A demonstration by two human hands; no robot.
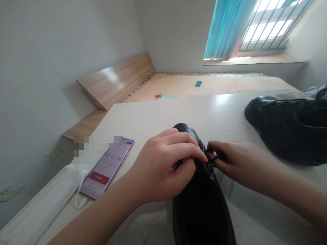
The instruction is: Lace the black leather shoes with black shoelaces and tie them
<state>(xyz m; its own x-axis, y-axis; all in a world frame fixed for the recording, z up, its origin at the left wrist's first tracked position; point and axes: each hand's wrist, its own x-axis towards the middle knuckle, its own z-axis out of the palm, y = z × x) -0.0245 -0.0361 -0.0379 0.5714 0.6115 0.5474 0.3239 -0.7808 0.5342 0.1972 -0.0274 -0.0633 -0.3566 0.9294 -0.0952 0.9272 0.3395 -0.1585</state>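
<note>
A black shoe [204, 207] stands on the white table, its toe pointing away from me. Over its lacing lies my left hand [171, 163], with the index finger reaching to the eyelets and the thumb tucked beneath; whatever its fingers may pinch is hidden. At the shoe's right side, my right hand [227, 156] is closed on a black shoelace [213, 157], which loops out beside the eyelets. A second black shoe [286, 129] rests on its own at the right, toe toward the left.
A phone [112, 166] showing a timer lies at the left, beside a long white object [48, 200] and a white cable [78, 194]. Behind the white table [153, 115] is a wooden surface [176, 83] with a small teal item [198, 83].
</note>
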